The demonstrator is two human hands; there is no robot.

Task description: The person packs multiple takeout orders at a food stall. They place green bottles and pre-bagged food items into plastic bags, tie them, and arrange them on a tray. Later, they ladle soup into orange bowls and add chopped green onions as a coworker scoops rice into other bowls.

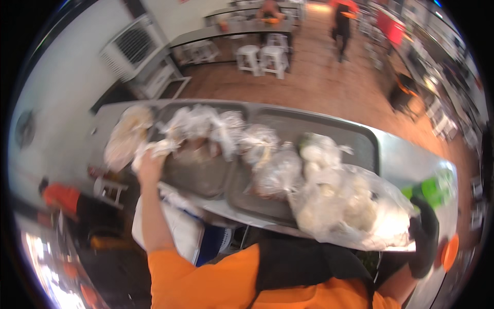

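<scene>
My left hand [149, 168], bare, grips a white bundle [158, 148], plastic or cloth, at the left tray's edge. Motion blur hides its details. My right hand [424, 235] wears a black glove and holds the right end of a large translucent plastic bag [347, 204]. Pale, rounded contents show through it. This bag lies partly over the right grey tray [320, 123]. Beside it rest a knotted clear bag [276, 174] and a smaller bag of white pieces [320, 152]. Several tied bags [200, 123] sit in the left grey tray [197, 174].
A bag with pale contents [129, 137] stands at the metal table's [405, 150] left end. Green bottles [430, 189] lie to the right, near an orange round object [449, 253]. A white cooler box [170, 224] is below left. Beyond are white stools [274, 58] and people [341, 23].
</scene>
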